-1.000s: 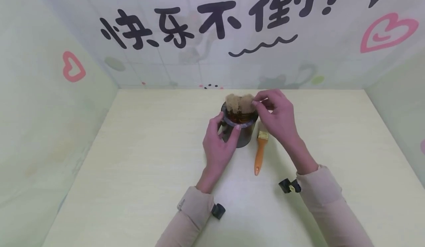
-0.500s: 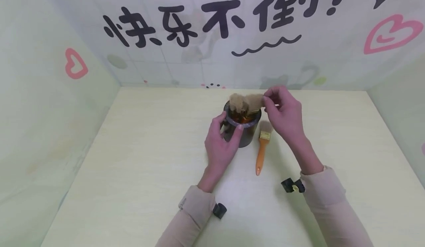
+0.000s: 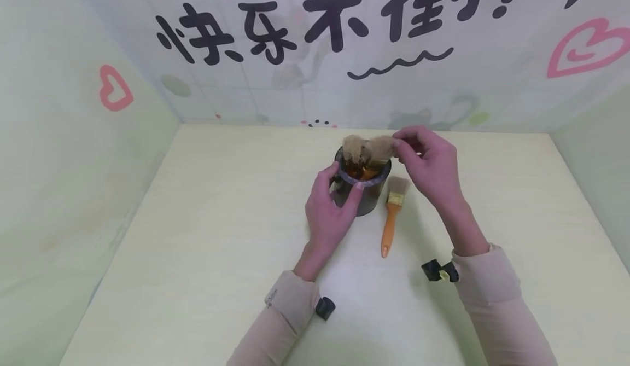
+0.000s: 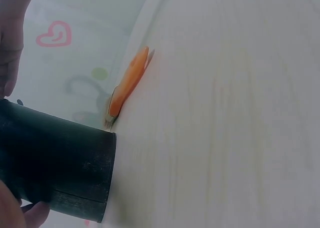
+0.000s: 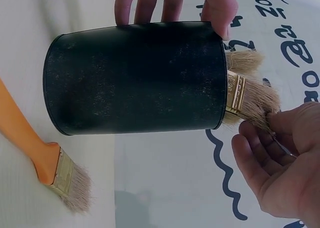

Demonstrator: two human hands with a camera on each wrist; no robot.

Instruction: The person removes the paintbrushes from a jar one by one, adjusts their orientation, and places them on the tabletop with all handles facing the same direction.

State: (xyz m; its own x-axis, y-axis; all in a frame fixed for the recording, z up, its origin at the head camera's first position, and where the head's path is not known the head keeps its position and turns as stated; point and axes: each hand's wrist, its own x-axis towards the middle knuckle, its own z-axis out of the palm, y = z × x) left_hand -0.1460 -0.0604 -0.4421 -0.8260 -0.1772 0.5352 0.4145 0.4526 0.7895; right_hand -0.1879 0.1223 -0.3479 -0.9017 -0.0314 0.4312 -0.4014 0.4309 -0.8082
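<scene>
A dark cylindrical pot stands upright near the back of the table, with several paintbrushes bristles-up inside it. My left hand grips the pot, its thumb at the near rim and its fingers round the left side. At the right of the rim, my right hand pinches the bristle tips of one paintbrush that has a gold-coloured ferrule. That brush's handle is hidden in the pot. Other tan bristles show beside it. Just right of the pot, a paintbrush with an orange handle lies on the table.
The pale table runs to a printed backdrop with black characters and hearts close behind the pot. Light walls flank it on both sides. A small black device is worn at the left cuff.
My right hand has shifted slightly right, and the bristles it pinches now lean farther from the other brush heads. My left hand still grips the pot. The head view has shifted a little.
</scene>
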